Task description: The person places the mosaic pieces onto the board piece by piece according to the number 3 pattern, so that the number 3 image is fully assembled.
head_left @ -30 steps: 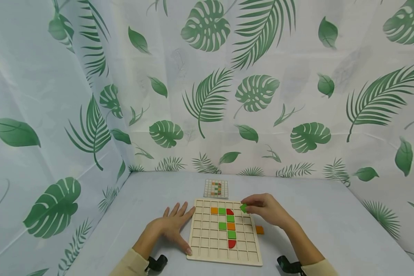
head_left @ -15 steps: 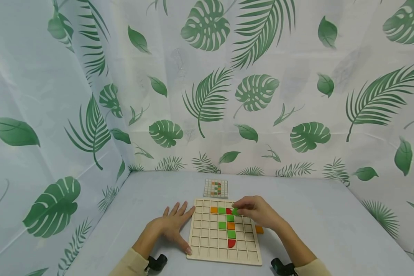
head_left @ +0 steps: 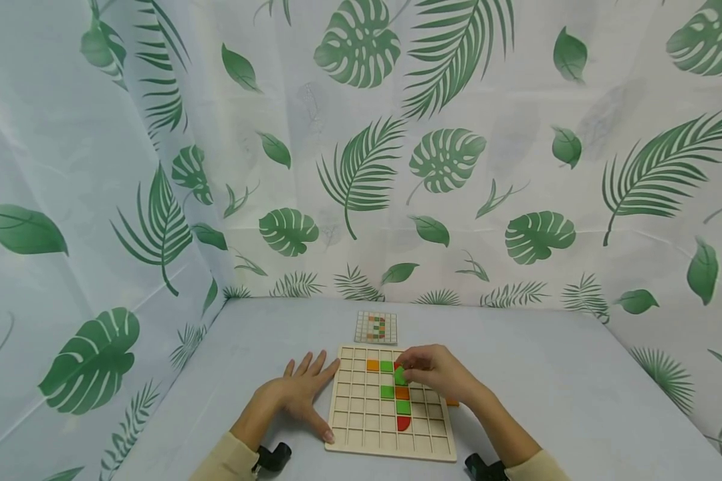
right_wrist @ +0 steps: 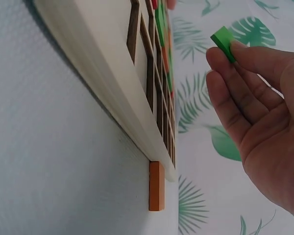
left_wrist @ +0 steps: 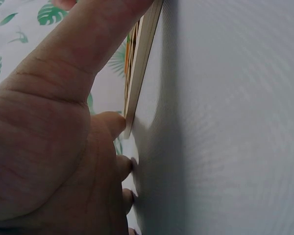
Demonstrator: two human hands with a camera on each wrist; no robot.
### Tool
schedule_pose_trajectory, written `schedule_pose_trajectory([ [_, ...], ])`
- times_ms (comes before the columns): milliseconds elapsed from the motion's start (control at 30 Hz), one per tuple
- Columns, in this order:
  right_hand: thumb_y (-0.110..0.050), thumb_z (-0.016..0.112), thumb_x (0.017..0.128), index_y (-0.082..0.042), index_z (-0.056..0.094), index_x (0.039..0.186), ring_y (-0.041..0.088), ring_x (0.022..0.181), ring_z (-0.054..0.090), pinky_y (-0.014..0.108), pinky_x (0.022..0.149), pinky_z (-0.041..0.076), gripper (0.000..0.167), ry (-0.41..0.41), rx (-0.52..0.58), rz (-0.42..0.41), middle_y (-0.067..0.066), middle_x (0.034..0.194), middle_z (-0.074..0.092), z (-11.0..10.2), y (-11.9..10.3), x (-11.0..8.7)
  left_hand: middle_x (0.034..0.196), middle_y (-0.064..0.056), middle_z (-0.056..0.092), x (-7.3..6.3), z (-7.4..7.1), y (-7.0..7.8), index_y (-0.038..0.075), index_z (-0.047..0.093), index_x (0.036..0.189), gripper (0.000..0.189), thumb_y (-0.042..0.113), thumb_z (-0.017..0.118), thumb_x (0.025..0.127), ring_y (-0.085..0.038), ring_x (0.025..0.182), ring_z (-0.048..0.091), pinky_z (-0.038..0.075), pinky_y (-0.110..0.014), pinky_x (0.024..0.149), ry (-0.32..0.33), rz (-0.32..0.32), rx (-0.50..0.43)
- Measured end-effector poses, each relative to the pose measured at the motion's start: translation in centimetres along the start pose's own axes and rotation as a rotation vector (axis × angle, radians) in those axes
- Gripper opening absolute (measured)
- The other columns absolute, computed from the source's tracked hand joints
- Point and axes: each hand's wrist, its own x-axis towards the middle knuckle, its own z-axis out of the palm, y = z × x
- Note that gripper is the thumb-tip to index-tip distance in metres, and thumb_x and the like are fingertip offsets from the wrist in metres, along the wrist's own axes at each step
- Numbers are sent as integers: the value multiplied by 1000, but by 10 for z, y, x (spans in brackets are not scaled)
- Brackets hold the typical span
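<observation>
A wooden grid board [head_left: 361, 427] lies on the table with orange, green and red tiles in some of its squares. My left hand [head_left: 301, 394] is spread along its left side, thumb and fingertips against the edge. Over the board's upper middle, my right hand [head_left: 442, 371] pinches a green tile [right_wrist: 225, 41] between thumb and fingers, seen raised off the board in the right wrist view. Below that hand sit an orange tile [head_left: 402, 393], a green tile [head_left: 403, 407] and a rounded red tile [head_left: 404, 423]. Another red tile at the top is mostly hidden behind the fingers.
A small card [head_left: 376, 327] printed with a coloured grid pattern lies behind the board. One loose orange tile [right_wrist: 157, 186] rests on the table against the board's right edge. A leaf-patterned cloth [head_left: 361, 167] hangs behind and on the left.
My right hand has carried the green tile leftward across the board's top right, to above the column of coloured tiles. My left hand has stayed in place.
</observation>
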Motion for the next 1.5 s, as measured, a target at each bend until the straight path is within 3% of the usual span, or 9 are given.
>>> schedule_pose_trajectory([
  [300, -13, 73, 98, -6, 77, 115, 17, 88, 70, 24, 78, 59, 19, -26, 36, 16, -1, 106, 77, 6, -3, 1, 177, -13, 5, -1, -1, 2, 28, 12, 169, 140, 75, 88, 61, -41, 163, -1, 5, -69, 126, -2, -3, 3],
  [700, -6, 71, 97, -5, 79, 114, 8, 93, 72, 23, 83, 60, 18, -64, 21, -70, 0, 107, 78, 15, -2, 5, 177, -13, 5, -1, -1, 1, 29, 11, 169, 140, 75, 88, 61, -41, 163, 0, 6, -69, 126, 3, -4, 22],
  [1033, -5, 74, 95, -8, 81, 109, 12, 93, 71, 22, 82, 59, 16, -120, 55, -74, 6, 105, 78, 17, -8, 3, 177, -12, 4, 0, 1, -1, 29, 11, 169, 140, 76, 87, 61, -41, 163, -1, 5, -70, 126, -2, 3, 17],
  [1500, -6, 75, 94, -11, 81, 102, 2, 79, 63, 21, 73, 56, 11, -212, 14, -91, 1, 98, 79, 23, -13, 3, 177, -13, 3, 0, -2, 0, 29, 10, 169, 141, 76, 87, 62, -40, 163, -2, 5, -69, 126, -6, 2, 7],
])
